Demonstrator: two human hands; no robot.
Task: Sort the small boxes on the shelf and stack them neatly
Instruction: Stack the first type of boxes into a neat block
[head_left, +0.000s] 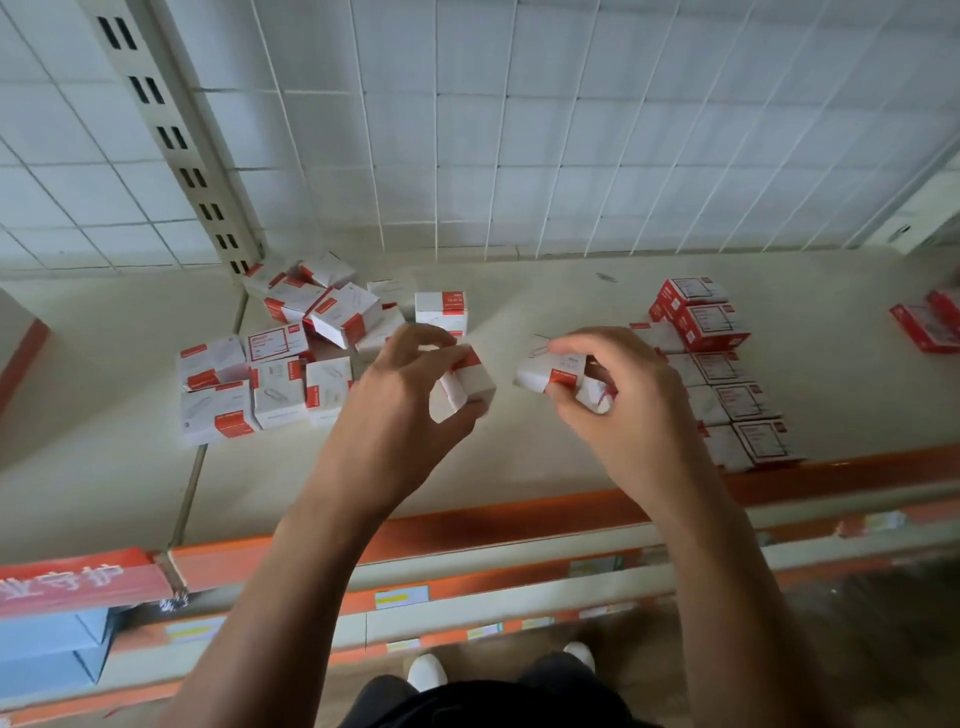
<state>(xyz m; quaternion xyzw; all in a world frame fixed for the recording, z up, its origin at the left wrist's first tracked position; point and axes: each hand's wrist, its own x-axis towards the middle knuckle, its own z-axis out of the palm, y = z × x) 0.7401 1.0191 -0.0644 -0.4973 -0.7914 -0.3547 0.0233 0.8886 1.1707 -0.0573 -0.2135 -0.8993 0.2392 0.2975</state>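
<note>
My left hand (400, 384) grips a small white box with a red band (467, 387), held above the middle of the cream shelf (519, 457). My right hand (618, 395) holds a similar white-and-red box (550, 369), and a second small box (595, 395) shows under its fingers. A loose heap of the same boxes (322, 312) lies at the back left, with several set side by side (260, 389) in front of it. To the right, a neat row of boxes (737, 400) runs toward the front edge, with red boxes stacked at its far end (696, 312).
A white wire grid (519, 130) backs the shelf, with a slotted upright (176, 140) at left. The shelf's front edge is an orange strip (519, 519). More red boxes (930, 322) lie at far right. Lower shelves, blue boxes (47, 649) and my white shoes (426, 670) are below.
</note>
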